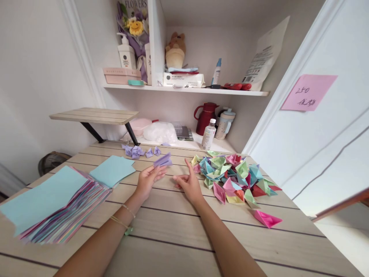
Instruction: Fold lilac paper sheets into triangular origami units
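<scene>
Between the thumb and fingers of my left hand (148, 180) is a folded purple paper (163, 160), raised a little over the table. My right hand (188, 182) is off to its right, holding nothing, with the index finger stretched out and apart from the thumb. Just beyond that hand spreads a heap of folded paper boats (227, 171) in pink, green, blue, yellow and red. One bright pink paper boat (267, 219) lies apart at the near right. Several small purple folded papers (135, 151) rest behind my left hand.
A thick stack of coloured paper (52, 196) covers the table's left side, with loose blue sheets (111, 171) beside it. A raised wooden stand (95, 115) is at the back left. A clear bottle (208, 135) and a red jug (205, 118) stand behind the boats.
</scene>
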Tool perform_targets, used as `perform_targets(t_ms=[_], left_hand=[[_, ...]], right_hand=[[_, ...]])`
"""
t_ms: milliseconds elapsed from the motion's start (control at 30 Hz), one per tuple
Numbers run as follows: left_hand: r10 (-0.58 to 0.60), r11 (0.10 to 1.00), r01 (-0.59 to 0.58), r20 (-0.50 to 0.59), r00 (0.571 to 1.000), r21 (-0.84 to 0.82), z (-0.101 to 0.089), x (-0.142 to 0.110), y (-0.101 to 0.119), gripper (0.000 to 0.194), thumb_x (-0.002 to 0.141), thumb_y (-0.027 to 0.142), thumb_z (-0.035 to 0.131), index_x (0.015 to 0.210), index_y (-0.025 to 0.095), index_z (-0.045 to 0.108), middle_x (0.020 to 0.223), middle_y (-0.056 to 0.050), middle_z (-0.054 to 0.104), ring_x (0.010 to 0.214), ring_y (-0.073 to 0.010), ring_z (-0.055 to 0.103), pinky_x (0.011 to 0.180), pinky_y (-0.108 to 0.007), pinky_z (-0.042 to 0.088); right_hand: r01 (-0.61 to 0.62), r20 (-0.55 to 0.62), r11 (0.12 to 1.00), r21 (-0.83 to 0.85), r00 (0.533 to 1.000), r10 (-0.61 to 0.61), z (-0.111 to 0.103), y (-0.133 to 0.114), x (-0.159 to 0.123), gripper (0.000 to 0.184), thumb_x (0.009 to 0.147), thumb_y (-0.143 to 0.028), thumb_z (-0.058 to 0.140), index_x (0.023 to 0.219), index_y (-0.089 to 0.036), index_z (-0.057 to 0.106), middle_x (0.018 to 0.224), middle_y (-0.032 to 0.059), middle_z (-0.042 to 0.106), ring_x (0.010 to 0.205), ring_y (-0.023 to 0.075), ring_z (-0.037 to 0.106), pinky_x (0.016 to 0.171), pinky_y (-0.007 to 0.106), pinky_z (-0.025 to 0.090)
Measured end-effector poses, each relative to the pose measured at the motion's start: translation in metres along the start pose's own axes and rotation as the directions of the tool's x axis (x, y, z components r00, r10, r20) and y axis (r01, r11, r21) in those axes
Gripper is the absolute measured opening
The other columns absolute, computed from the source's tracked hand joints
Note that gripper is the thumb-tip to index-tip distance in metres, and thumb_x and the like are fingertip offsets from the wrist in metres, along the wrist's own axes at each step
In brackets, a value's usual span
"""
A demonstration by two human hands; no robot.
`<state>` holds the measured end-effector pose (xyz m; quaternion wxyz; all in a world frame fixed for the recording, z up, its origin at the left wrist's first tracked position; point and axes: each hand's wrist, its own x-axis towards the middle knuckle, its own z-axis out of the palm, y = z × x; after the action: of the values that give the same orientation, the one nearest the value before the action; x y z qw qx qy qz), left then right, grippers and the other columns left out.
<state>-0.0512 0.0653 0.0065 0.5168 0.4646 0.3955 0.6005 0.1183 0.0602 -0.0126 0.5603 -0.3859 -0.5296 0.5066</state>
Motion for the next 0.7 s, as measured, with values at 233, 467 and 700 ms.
perform_targets(t_ms=[233, 467, 700], left_hand=[[0.184, 0.915, -0.187, 0.043, 0.982, 0.356, -0.005, 0.002, -0.008, 0.030, 0.072, 0.029, 0.058, 0.098, 0.015, 0.066, 0.106, -0.007, 0.064, 0.100, -0.0230, 0.058, 0.092, -0.037, 0.043], [0.132, 0.960, -0.152, 0.099, 0.986, 0.236, -0.001, -0.001, -0.009, 0.036, 0.065, 0.030, 0.066, 0.097, 0.014, 0.066, 0.098, -0.009, 0.067, 0.091, -0.0246, 0.063, 0.086, -0.037, 0.047], [0.060, 0.980, -0.076, 0.089, 0.994, 0.183, 0.004, -0.004, -0.006, 0.041, 0.057, 0.025, 0.073, 0.095, 0.013, 0.067, 0.091, -0.009, 0.069, 0.085, -0.0246, 0.065, 0.082, -0.037, 0.050]], right_hand=[[0.293, 0.164, 0.903, -0.315, 0.954, -0.252, -0.003, -0.001, -0.002, 0.065, 0.067, -0.012, 0.056, 0.128, -0.026, 0.041, 0.083, 0.0007, 0.067, 0.063, 0.0137, 0.060, 0.061, 0.024, 0.048], [0.391, 0.168, 0.868, -0.307, 0.919, -0.356, -0.008, -0.003, 0.001, 0.036, 0.064, -0.011, 0.061, 0.096, -0.026, 0.067, 0.098, 0.0041, 0.067, 0.087, 0.0214, 0.060, 0.075, 0.030, 0.046], [0.145, 0.107, 0.983, -0.114, 0.985, -0.133, -0.008, -0.006, 0.001, 0.035, 0.054, -0.022, 0.074, 0.089, -0.020, 0.068, 0.080, 0.0036, 0.068, 0.061, 0.0171, 0.060, 0.055, 0.027, 0.047]])
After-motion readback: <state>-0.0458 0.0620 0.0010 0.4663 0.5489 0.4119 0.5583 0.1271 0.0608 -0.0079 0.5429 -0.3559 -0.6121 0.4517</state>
